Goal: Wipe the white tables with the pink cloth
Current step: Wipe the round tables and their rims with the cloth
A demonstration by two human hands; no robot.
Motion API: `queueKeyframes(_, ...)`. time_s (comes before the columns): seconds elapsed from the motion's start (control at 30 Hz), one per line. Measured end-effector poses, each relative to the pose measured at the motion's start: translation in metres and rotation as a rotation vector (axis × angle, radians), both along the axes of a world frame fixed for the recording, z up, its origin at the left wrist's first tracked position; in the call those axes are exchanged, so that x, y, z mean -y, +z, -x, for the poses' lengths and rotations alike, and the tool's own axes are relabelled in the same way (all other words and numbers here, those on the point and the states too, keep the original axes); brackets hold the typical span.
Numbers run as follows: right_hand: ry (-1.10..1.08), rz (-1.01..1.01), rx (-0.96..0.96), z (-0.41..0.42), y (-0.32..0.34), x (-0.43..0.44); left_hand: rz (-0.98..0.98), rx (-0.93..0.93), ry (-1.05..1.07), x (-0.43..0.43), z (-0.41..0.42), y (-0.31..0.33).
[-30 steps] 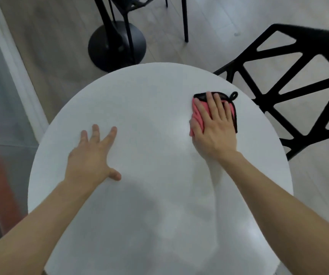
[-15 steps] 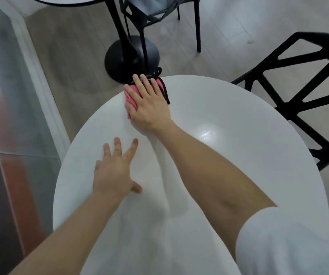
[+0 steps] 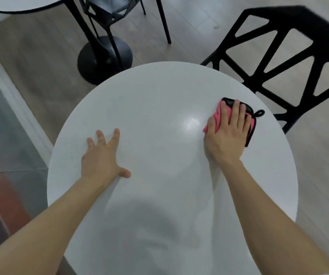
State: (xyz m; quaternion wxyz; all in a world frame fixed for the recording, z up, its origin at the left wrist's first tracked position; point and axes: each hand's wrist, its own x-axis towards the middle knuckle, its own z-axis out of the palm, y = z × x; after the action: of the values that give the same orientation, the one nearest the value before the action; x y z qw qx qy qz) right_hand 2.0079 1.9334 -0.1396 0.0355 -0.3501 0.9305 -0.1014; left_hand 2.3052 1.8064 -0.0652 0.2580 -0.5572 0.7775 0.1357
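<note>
Wood-look floor, one round white table (image 3: 159, 96): right hand (image 3: 227, 139) flat, fingers straight, pressing one pink cloth (image 3: 218, 118) near the table's far right edge; left hand (image 3: 100, 159) spread flat, empty; beyond, two black chairs (image 3: 278, 62) (image 3: 100, 16) and second table (image 3: 21, 5).

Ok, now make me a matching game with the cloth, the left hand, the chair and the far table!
Things:
1. cloth
2. left hand
3. chair
4. far table

Places:
A. top left corner of the picture
B. flat on the table, holding nothing
C. under the right hand
D. on the floor, right of the table

Pairs: 1-C, 2-B, 3-D, 4-A
</note>
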Motion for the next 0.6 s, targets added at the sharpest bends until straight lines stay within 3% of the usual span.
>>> queueKeyframes(0.1,-0.157,0.019,-0.043,-0.028,-0.001,0.040,0.007,0.011,-0.005,0.002,-0.001,-0.005)
queueKeyframes(0.27,0.341,0.054,0.026,-0.129,0.006,0.111,0.025,-0.001,-0.003,0.005,-0.007,-0.012)
queueKeyframes(0.37,0.485,0.083,0.061,-0.121,0.002,0.094,0.045,0.021,-0.041,0.008,-0.007,-0.012)
queueKeyframes(0.6,0.091,0.037,0.005,-0.013,-0.005,-0.062,0.031,0.025,-0.043,0.008,-0.005,-0.014)
